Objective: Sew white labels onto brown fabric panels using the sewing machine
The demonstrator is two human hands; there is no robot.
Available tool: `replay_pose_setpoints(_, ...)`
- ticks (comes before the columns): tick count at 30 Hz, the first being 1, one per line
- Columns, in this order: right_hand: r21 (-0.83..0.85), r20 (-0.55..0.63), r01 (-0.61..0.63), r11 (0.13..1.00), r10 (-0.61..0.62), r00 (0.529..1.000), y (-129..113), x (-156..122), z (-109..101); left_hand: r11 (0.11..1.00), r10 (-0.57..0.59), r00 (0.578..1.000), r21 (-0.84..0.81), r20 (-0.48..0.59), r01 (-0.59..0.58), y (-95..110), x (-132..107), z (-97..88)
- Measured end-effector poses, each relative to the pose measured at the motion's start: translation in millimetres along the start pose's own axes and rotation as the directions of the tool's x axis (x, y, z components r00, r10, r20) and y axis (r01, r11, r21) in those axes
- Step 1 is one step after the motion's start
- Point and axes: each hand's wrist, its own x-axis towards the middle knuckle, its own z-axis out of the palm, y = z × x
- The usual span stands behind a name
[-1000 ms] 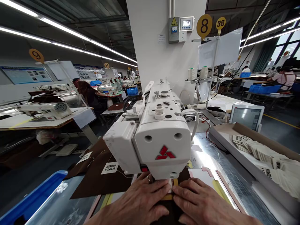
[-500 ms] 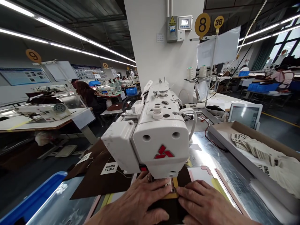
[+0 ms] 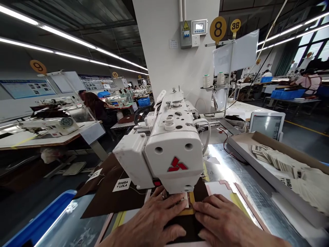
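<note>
Two hands pressed a dark brown leather panel [image 3: 186, 228] at an industrial sewing machine [image 3: 174, 151].
The left hand [image 3: 151, 219] and right hand [image 3: 222, 216] lay flat, fingers spread, not pinching, on either side of the panel, which sat directly below the machine's head.

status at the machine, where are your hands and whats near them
Left hand, right hand flat on dark brown panel. Panel directly under white sewing machine head. Tray of printed tags off to the right.
</note>
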Motion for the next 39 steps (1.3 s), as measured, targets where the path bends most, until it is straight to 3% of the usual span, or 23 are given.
replay_pose_setpoints(7, 0.034, -0.050, -0.073, 0.997, 0.074, 0.996, -2.4, -2.6, 21.1, 0.999, 0.028, 0.999, 0.022, 0.021, -0.029, -0.3, 1.2, -3.6)
replay_pose_setpoints(19, 0.060, -0.117, -0.039, 0.997, 0.046, 0.992, 2.3, -2.3, 36.4, 0.999, 0.019, 1.000, 0.051, 0.000, -0.019, 2.6, 0.8, -1.8)
replay_pose_setpoints(29, 0.135, -0.090, -0.071, 0.988, 0.084, 0.992, -1.7, -0.5, 27.5, 0.999, 0.007, 0.999, 0.032, -0.037, -0.006, -1.9, -3.7, 14.3)
replay_pose_setpoints(39, 0.109, -0.016, -0.091, 0.990, 0.093, 0.996, -2.5, -0.2, 23.0, 0.998, 0.043, 0.997, 0.045, -0.065, -0.040, -0.4, -2.9, 14.8)
